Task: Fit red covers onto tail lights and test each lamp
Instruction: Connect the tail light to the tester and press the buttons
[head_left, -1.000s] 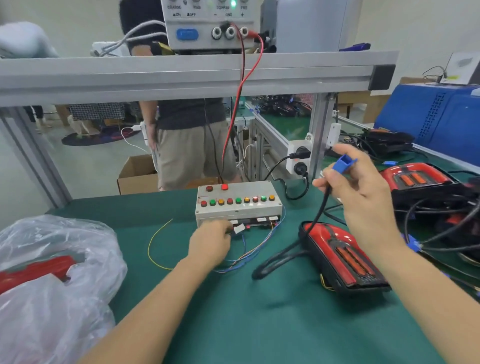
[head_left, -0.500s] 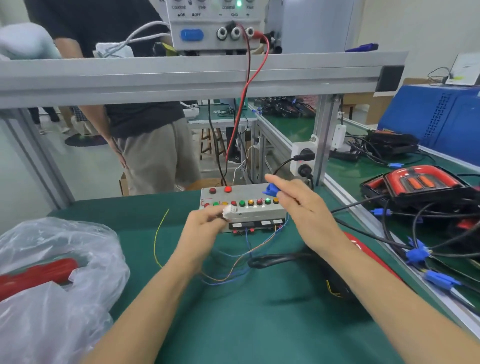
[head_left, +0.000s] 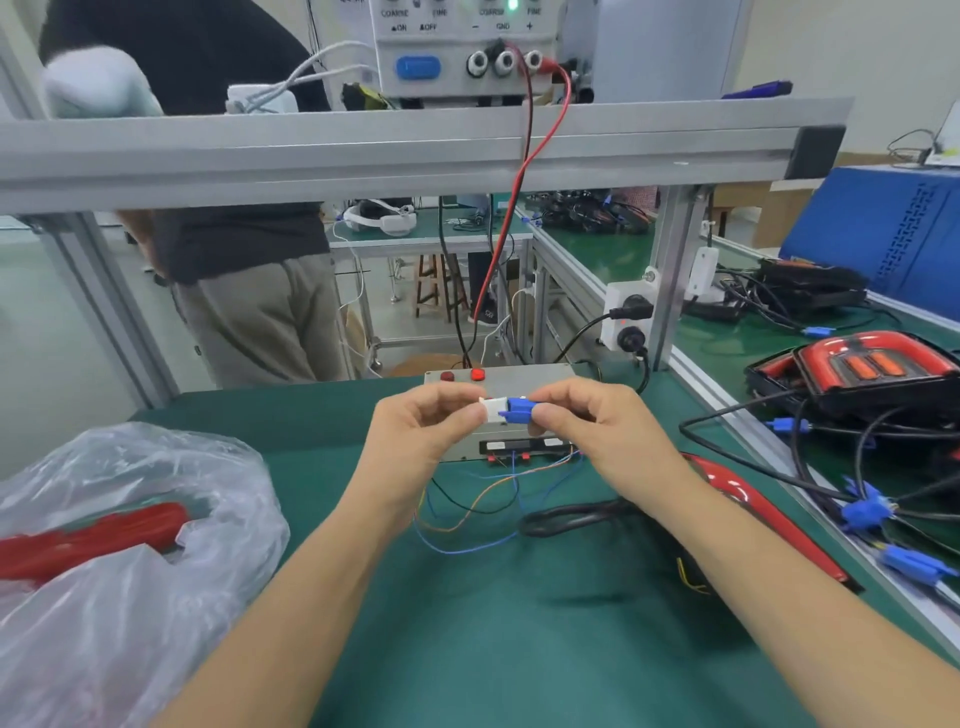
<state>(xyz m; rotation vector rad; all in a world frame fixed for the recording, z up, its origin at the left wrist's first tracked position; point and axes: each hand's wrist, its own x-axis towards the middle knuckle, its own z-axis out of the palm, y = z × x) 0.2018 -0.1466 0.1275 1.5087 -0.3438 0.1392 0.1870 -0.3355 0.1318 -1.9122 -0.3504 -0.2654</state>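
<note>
The left hand pinched a white plug and the right hand pinched a blue plug, the two meeting end to end above the test box at the far edge of the bench. The tail light lay near the right edge, under the right forearm. Pushing the plugs straight together, latch sides matched and wires slack, would probably seat them best before pressing any button.
</note>
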